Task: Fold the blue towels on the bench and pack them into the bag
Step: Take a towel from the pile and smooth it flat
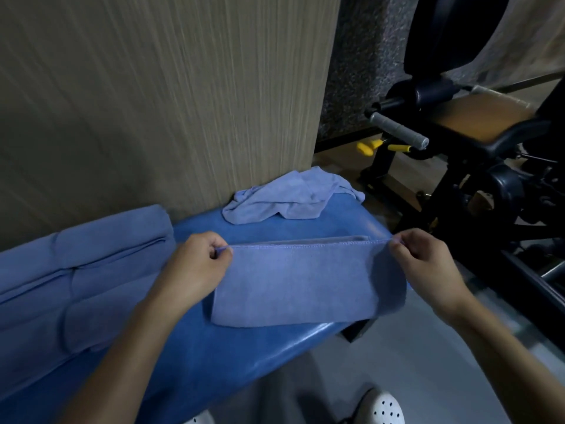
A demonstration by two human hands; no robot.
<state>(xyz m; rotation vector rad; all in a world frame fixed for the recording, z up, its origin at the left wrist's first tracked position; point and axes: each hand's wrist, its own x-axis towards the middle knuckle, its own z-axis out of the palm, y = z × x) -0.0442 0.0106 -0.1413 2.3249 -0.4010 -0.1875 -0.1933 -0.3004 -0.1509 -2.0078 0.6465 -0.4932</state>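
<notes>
On the blue bench (244,356), left hand (195,264) and right hand (428,264) pinch the blue towel (305,286) by its corners; pull that hem taut, layers seemingly aligned.

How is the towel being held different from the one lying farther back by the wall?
The held towel lies flat, folded over with straight edges; the far towel is a crumpled heap. The left hand and right hand pinch the held towel's top corners; nothing touches the far towel. Both are blue cloth resting on the bench.
</notes>
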